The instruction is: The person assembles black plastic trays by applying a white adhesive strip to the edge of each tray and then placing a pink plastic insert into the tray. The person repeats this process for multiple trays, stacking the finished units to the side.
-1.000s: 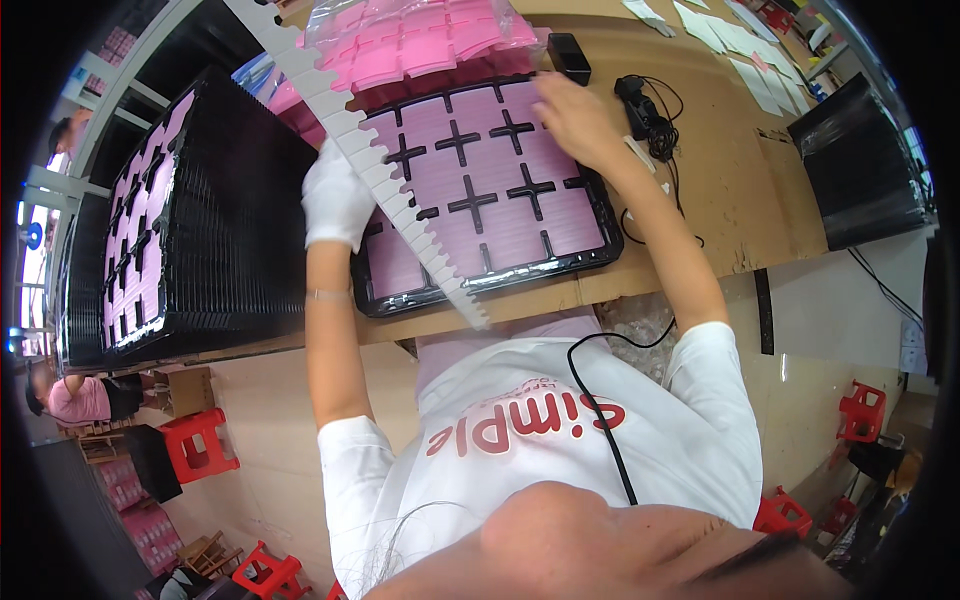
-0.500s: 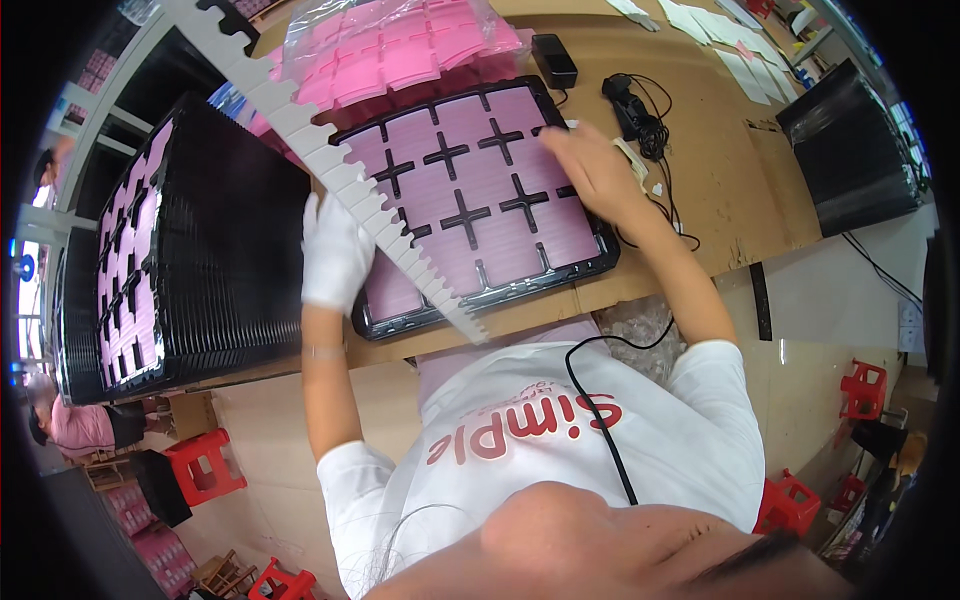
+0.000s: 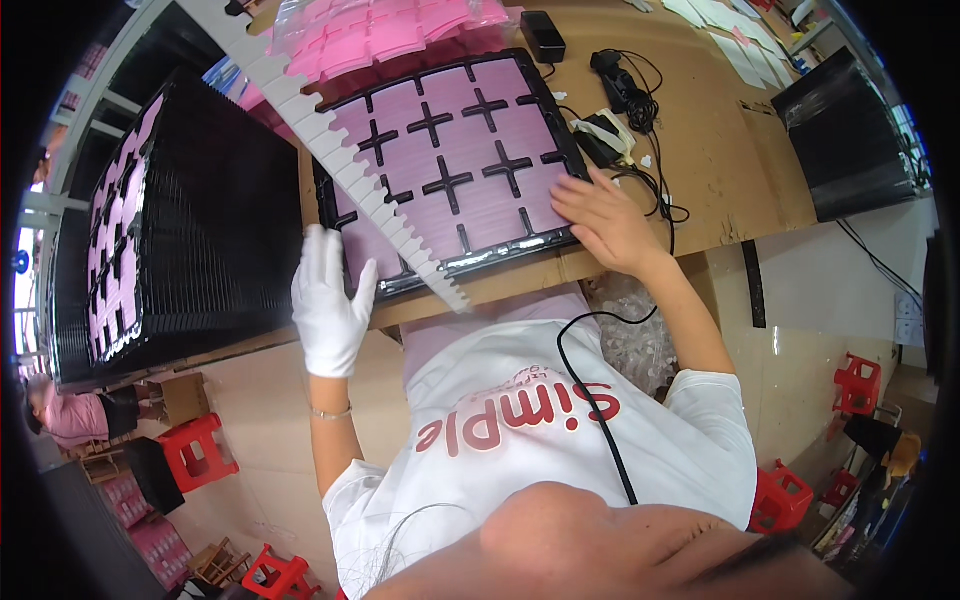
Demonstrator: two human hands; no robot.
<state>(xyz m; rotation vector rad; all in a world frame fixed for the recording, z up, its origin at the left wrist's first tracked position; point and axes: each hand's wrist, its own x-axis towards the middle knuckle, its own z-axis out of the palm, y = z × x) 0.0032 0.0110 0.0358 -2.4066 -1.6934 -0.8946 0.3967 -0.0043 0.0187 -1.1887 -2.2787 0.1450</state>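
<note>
A black plastic tray [image 3: 505, 249] with raised cross-shaped dividers lies before me on the table, its compartments lined with pinkish-purple sheet [image 3: 460, 150]. Beside the tray's near left corner is my left hand [image 3: 335, 305] in a white glove, thumb and fingers apart, holding nothing. My right hand [image 3: 612, 218], bare, lies flat with stretched fingers over the near right part of the tray, fingertips on its edge and lining. A pale toothed strip [image 3: 350, 165] crosses in front of the tray and hides part of its left side.
To the left stands a tall stack of black trays [image 3: 220, 220]. Behind the tray are pink moulded sheets [image 3: 385, 35] in clear plastic. A black adapter [image 3: 543, 37] and tangled black cables [image 3: 628, 92] lie to the right, with another black stack [image 3: 850, 135] farther off.
My left hand has drawn back toward me off the tray's left side, its fingers now spread. My right hand has slid from the far part of the right edge to the near corner.
</note>
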